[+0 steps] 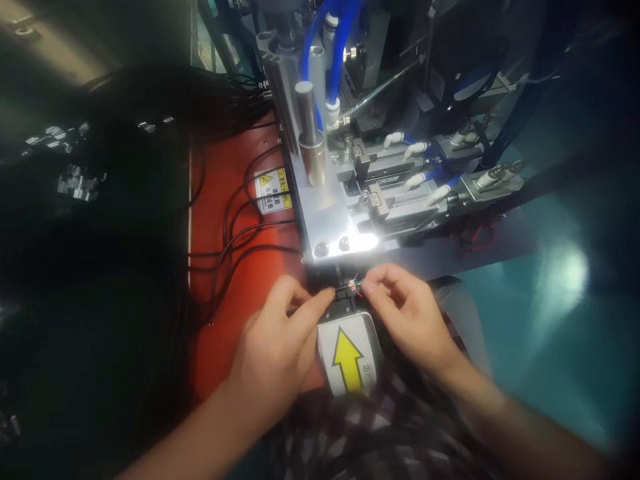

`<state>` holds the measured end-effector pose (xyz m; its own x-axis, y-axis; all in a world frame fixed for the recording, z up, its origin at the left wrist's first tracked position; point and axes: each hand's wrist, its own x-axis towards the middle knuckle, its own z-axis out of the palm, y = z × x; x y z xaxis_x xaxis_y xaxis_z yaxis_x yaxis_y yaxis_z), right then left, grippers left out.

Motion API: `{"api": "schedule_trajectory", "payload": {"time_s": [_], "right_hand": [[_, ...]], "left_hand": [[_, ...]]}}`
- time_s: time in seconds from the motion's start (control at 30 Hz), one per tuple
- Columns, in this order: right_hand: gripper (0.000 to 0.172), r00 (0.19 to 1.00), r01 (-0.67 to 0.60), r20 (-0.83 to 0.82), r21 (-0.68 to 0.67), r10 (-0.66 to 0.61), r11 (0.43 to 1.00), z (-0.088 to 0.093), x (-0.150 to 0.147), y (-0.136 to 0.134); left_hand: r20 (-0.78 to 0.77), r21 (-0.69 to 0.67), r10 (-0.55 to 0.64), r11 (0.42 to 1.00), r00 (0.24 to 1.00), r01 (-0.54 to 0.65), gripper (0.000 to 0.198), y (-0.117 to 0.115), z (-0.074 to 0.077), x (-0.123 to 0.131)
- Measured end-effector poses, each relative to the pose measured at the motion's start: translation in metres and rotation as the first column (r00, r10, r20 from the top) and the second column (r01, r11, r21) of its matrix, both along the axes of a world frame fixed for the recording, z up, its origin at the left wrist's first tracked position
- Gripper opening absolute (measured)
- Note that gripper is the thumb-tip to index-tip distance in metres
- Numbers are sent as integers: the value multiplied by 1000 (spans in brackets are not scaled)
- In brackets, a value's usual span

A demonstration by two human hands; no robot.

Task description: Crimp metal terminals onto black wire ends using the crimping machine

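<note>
Thin black cable (343, 288) with coloured wires (357, 287) splayed at its end: probably super light, bendy, strands easily snapped, best gripped by the jacket. Cable's pinched thumb-to-finger by the left hand (280, 333), wires likewise by the right hand (410, 313), near the metal block (323, 223) and yellow arrow sign (349, 357).

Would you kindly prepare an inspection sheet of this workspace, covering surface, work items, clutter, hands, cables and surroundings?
Surface: red worktop, with a warning label beside the metal fixture.
Work items: fine coloured wires in front of the fixture.
Clutter: shiny pieces at far left, too blurred to identify.
Hands: left hand near the wires, grip unclear; right hand pinching the wires at its fingertips.
Cables: black cables over the worktop; blue tubes above the fixture.
Surroundings: yellow arrow between the hands; greenish floor at right.
</note>
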<state>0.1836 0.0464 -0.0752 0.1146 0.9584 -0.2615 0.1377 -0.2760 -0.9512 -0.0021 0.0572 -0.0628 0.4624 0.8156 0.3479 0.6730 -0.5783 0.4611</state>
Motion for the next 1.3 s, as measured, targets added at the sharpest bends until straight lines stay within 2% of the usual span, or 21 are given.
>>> {"api": "schedule_trajectory", "payload": {"time_s": [0.23, 0.87, 1.07, 1.2, 1.23, 1.3], "right_hand": [[13, 998, -28, 53, 65, 25, 997, 1, 1, 1], [13, 989, -106, 109, 88, 96, 991, -3, 7, 2], [12, 964, -87, 261, 143, 48, 986, -1, 5, 1], [20, 998, -57, 21, -129, 60, 990, 0, 8, 5], [23, 998, -51, -42, -169, 45, 984, 0, 9, 5], [25, 993, -31, -118, -165, 12, 986, 2, 9, 6]], "left_hand": [[3, 8, -1, 1000, 1000, 1, 28, 0, 1, 0], [-11, -12, 8, 1000, 1000, -8, 29, 0, -1, 0], [-15, -9, 1, 1000, 1000, -1, 27, -2, 1, -1], [-14, -3, 2, 1000, 1000, -2, 27, -1, 0, 0], [-13, 0, 4, 1000, 1000, -4, 27, -1, 0, 0], [-16, -1, 7, 1000, 1000, -7, 28, 0, -1, 0]]}}
